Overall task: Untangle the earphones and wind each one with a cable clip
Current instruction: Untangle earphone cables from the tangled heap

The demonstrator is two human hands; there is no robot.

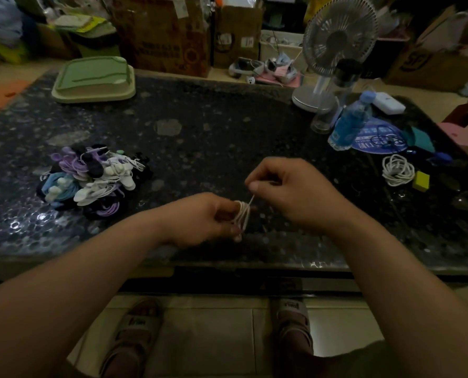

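Left hand [200,217] holds earphone [241,214], right hand [291,192] pinches

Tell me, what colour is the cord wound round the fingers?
White. The cord wound on the left hand shows best in the head view.

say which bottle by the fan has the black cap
The tall clear bottle beside the white desk fan; the blue plastic bottle nearer the person has a pale blue cap.

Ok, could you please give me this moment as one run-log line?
step: winding | left hand: holds coiled cord | right hand: pinches cord end | pile: on table, left of hands
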